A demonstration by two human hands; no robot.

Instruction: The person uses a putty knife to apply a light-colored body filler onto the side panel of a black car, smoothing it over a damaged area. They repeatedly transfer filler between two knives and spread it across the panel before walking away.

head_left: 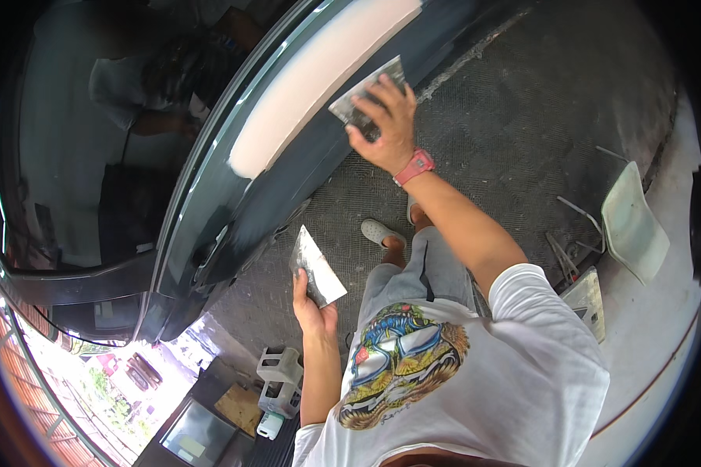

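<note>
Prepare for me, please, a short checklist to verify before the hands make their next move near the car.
1. Left hand holds its flat plate: ok.
2. Right hand holds the other plate: ok, fingers spread over it.
3. Other plate apart from the car: cannot tell, this view hides depth.
4. Pale patch smooth all over: cannot tell, fine texture is not visible.
5. Chair away from both hands: ok, it stands at the far right.
</note>
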